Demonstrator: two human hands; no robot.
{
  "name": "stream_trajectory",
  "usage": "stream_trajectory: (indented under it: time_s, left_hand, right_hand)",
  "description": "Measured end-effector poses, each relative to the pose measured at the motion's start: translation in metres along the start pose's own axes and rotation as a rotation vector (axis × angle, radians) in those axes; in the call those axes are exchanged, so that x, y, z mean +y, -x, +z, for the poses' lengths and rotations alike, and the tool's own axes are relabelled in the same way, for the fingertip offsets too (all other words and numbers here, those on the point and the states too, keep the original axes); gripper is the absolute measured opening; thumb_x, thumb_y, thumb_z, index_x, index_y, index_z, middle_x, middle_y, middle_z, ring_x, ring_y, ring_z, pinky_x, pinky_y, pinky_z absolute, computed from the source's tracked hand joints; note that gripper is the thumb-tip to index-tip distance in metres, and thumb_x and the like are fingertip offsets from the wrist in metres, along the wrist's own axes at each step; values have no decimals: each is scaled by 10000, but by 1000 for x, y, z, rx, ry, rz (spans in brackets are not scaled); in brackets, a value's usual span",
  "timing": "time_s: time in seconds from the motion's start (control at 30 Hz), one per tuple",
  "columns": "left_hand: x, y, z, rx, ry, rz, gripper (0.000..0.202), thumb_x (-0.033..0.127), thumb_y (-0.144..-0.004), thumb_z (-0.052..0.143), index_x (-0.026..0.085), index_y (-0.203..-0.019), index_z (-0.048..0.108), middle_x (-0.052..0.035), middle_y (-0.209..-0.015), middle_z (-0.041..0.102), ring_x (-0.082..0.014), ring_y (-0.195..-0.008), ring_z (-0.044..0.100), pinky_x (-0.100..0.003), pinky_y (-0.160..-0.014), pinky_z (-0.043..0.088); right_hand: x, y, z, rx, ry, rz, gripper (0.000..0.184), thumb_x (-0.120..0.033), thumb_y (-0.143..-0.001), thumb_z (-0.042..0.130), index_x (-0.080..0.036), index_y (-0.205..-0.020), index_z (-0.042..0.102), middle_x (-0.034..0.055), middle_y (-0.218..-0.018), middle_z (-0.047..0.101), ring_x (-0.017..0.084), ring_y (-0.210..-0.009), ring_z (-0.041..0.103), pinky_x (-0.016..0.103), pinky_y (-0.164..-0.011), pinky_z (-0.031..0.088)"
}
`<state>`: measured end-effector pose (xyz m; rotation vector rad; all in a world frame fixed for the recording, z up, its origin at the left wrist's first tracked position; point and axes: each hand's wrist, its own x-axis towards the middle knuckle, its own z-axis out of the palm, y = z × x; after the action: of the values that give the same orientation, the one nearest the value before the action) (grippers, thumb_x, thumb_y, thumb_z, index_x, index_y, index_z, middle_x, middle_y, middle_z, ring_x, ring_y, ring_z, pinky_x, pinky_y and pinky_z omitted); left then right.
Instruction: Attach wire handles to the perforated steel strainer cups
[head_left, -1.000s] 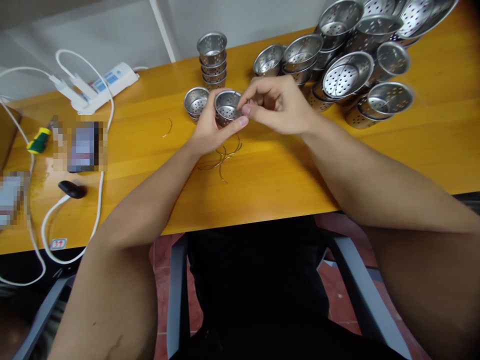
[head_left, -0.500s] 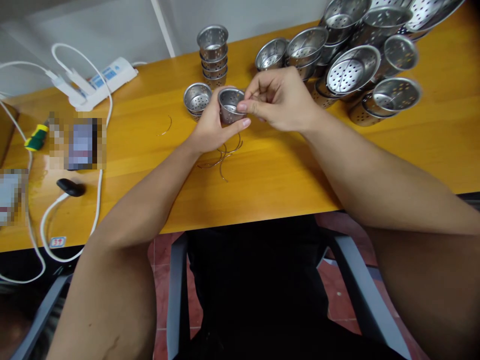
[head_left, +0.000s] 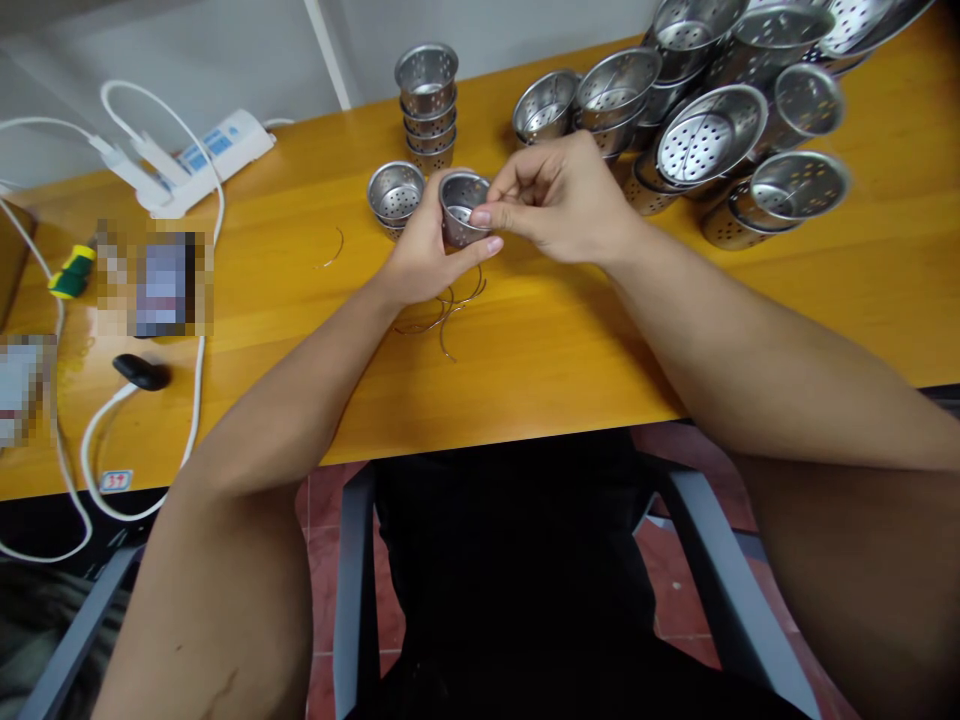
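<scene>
A small perforated metal cup [head_left: 465, 232] is tilted slightly toward me above the table. My left hand [head_left: 424, 255] wraps round it, thumb along the near side. At the cup's right rim, my right hand [head_left: 551, 200] is closed in a pinch, thumb tip in front of the opening; whatever is between the fingertips is hidden. Below the hands lie several thin curved wires [head_left: 444, 318], and a single wire piece [head_left: 340, 245] rests farther left. Just behind my left hand stand nested perforated cups [head_left: 395, 190].
A taller stack of cups [head_left: 426, 85] stands at the back. Many perforated cups [head_left: 712, 140] crowd the back right. To the left are a power strip [head_left: 225, 145] with white cables, a green-yellow screwdriver [head_left: 73, 272], a blurred-out phone [head_left: 163, 285] and a black object [head_left: 141, 372].
Almost nothing differs. The view has shifted very slightly; both hands keep their hold at the cup.
</scene>
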<state>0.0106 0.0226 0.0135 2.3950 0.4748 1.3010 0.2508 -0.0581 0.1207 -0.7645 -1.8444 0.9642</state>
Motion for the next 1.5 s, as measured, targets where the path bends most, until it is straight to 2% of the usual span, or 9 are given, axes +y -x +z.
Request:
stream_trajectory:
  time_s: [0.17,0.3,0.5,0.73,0.93,1.07,1.17,1.33,1.5]
  left_hand:
    - [-2,4,-1,-13,-27,-60,958,999,-1062,681,363,-1721,400,-127,-1527,664,-368,-1395,756,-551,-1258,657]
    - [-9,5,2,10,-50,-31,1020,1040,-1051,642,375,-1762,339,-126,-1585,614,-383,-1486,723,-563,-1309,621]
    - [-18,5,9,84,20,-32,1042,1074,-1037,608,398,-1761,282,-127,-1619,573,-380,-1518,704,-570,-1312,614]
    - [-9,-1,9,106,-14,-98,1015,1043,-1069,558,423,-1799,222,-139,-1654,537,-396,-1584,640,-582,-1363,559]
    - [6,-3,5,48,-29,-127,1003,965,-1129,574,430,-1856,137,-143,-1703,527,-390,-1624,625,-597,-1374,562]
    - [0,-2,8,85,-2,-153,1005,935,-1110,659,442,-1840,174,-134,-1682,540,-392,-1588,644,-582,-1353,576]
    - [-9,-1,11,86,30,-144,1004,875,-1110,719,437,-1842,189,-139,-1655,569,-381,-1526,686,-567,-1318,605]
    - [-14,-1,12,59,11,-134,1010,692,-1152,761,416,-1877,114,-165,-1713,559,-387,-1558,680,-562,-1337,604]
    - [-15,-2,13,102,30,-141,999,589,-1178,745,456,-1900,66,-146,-1704,568,-360,-1571,685,-536,-1333,631]
  right_hand:
    - [-1,-1,-2,-22,-3,-12,712,-927,-780,1106,-261,-856,867,34,-822,783,193,-692,562,358,-651,461]
    - [-2,0,-6,-69,31,-34,674,-924,-927,1016,-266,-918,867,37,-885,803,200,-724,590,379,-723,518]
    - [2,5,0,106,255,-131,477,-782,-1093,904,-332,-1166,763,46,-989,726,257,-788,607,419,-695,479]
    - [-1,6,-8,80,429,-180,377,-729,-1145,792,-374,-1019,818,120,-1305,748,393,-1264,642,573,-1121,611]
    - [3,5,-3,18,413,-160,389,-765,-1124,772,-398,-1074,889,112,-1453,726,395,-1421,604,585,-1186,614]
    - [11,7,1,-1,358,-172,518,-896,-1121,716,-409,-1114,893,82,-1487,705,382,-1384,621,570,-1199,615]
    - [19,8,2,-28,355,-257,577,-873,-1205,613,-381,-1213,914,110,-1551,643,381,-1446,617,588,-1253,586]
    - [24,8,1,-45,435,-281,470,-806,-1169,738,-402,-1337,910,120,-1553,665,436,-1550,585,661,-1328,553]
    - [9,10,1,30,581,-261,361,-755,-1108,840,-452,-1297,893,92,-1601,665,476,-1531,591,708,-1304,565]
